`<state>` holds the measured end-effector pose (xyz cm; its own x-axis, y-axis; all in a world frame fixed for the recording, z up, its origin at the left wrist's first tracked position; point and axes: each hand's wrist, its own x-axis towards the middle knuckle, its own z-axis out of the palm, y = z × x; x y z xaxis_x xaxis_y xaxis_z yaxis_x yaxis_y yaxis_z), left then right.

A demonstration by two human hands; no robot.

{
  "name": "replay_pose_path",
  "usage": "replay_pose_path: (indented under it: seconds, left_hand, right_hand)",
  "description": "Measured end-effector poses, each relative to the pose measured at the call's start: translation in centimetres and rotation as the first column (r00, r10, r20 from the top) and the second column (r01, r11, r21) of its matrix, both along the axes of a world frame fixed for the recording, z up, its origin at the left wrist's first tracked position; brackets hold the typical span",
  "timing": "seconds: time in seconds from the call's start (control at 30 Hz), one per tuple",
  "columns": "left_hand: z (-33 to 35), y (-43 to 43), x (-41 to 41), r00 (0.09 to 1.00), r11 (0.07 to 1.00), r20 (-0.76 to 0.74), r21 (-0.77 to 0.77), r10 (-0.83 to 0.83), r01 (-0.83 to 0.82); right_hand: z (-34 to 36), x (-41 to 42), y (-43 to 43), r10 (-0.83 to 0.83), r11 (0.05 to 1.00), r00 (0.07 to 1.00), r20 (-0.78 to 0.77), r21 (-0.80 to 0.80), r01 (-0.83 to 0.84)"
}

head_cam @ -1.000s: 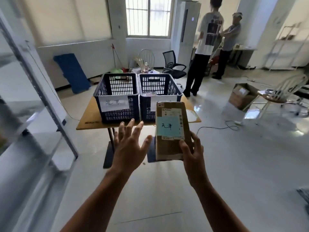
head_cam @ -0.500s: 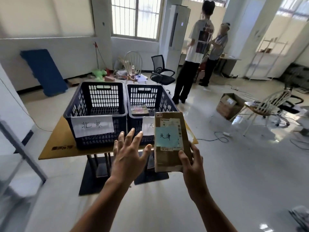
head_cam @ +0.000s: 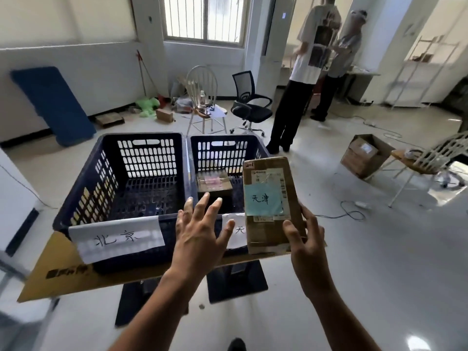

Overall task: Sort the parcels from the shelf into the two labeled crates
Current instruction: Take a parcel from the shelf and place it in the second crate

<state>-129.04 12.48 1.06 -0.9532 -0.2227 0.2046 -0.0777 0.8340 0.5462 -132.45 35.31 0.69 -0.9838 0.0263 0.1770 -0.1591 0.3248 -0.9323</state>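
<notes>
— Cardboard parcel (head_cam: 271, 224), where?
— Upright in right hand (head_cam: 307, 239): thumb on the front, fingers curled round the right edge, lower end clamped. Above the table's (head_cam: 50, 272) front right corner, before the right crate (head_cam: 222, 153).
— Left hand (head_cam: 200, 229)?
— Fingers spread, holding nothing, over the front edge at the seam between the crates.
— In the way?
— Parcel and left hand together, covering most of the right crate's label (head_cam: 236, 230); only one character readable. Left crate (head_cam: 83, 196) just beside, its "北京" label (head_cam: 116, 238) in full view. Second parcel (head_cam: 214, 182) lying flat on the right crate's floor.
— Around?
— Blue note (head_cam: 263, 200) reading "天津" stuck on the held parcel. Behind the table: white chair (head_cam: 202, 84), office chair (head_cam: 249, 110), two people (head_cam: 307, 59) standing, blue mat (head_cam: 53, 105) leaning on the wall. Open box (head_cam: 364, 158) on the floor to the right.
— Against half a second ago?
— Nearer the table; crates larger, looked into from higher. Held parcel now overlapping the right crate's front right corner. Same grip, same spread left hand.
</notes>
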Motion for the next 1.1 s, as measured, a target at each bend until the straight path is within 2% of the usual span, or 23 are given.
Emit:
replay_pose_path:
  seconds: [0.17, 0.3, 0.5, 0.7, 0.83, 1.1]
  left_hand:
    - [0.1, -1.4, -8.0, 0.997, 0.999, 0.078, -0.037, 0.022, -0.019]
    - [0.4, -3.3, -14.2, 0.986, 0.995, 0.157, -0.096, 0.052, -0.037]
    - [-1.3, -5.5, -21.4, 0.975, 0.995, 0.213, -0.083, 0.070, -0.053]
    - [-4.2, -9.6, -27.5, 0.967, 0.997, 0.249, -0.065, 0.056, -0.041]
    - [-5.9, -13.0, -31.3, 0.944, 0.996, 0.329, -0.088, 0.025, 0.004]
    - [-7.6, -16.0, -36.4, 0.941, 0.989, 0.338, -0.128, -0.023, 0.070]
  right_hand:
    - [-0.9, -9.8, -2.3, -0.004, 1.000, 1.000, 0.005, 0.028, 0.004]
    - [-2.1, -16.8, -3.5, -0.004, 0.998, 0.997, 0.083, 0.070, -0.002]
    - [-4.8, -25.4, -5.4, 0.036, 0.990, 0.984, 0.175, 0.129, -0.059]
    - [-9.1, -32.5, -8.8, -0.012, 0.969, 0.966, 0.257, 0.242, -0.052]
    - [-11.9, -35.9, -11.4, -0.065, 0.950, 0.947, 0.315, 0.309, -0.038]
    - [-16.8, -40.7, -14.2, -0.121, 0.937, 0.897, 0.425, 0.348, -0.039]
